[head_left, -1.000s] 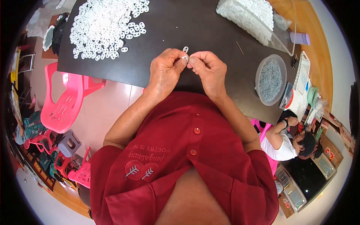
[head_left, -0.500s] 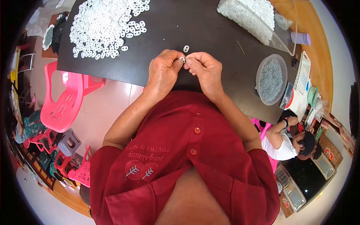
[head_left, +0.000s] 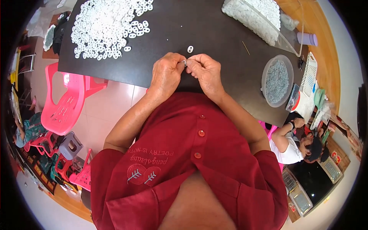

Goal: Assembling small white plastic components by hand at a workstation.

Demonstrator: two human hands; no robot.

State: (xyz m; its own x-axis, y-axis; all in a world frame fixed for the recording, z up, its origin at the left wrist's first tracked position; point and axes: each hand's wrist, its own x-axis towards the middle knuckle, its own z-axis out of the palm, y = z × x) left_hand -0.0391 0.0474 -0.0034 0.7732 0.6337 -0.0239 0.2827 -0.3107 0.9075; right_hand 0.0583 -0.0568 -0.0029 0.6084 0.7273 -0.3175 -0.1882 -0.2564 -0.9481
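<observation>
Close to the table's near edge, my left hand (head_left: 166,73) is closed, its thumb and index finger pinching a small white oval piece (head_left: 184,63), probably two-holed like the others. My right hand (head_left: 208,73) is closed in a pinch against the same piece from the other side. Whatever lies between the right fingertips is too small and covered to make out. Just beyond both hands, a single white two-holed oval piece (head_left: 190,49) lies on the dark table (head_left: 172,23).
A large heap of white two-holed pieces (head_left: 103,27) spreads at the far left. To the right stand a clear round tub (head_left: 278,80) of small grey metal parts and a bulging clear bag (head_left: 253,17) of white pieces. A thin stick (head_left: 245,48) lies between. Beyond the right edge sits another person (head_left: 285,143).
Both hands stay together at the small white piece. My right hand has shifted slightly left, and the pinched piece has moved a little left and down. The loose piece has not moved.
</observation>
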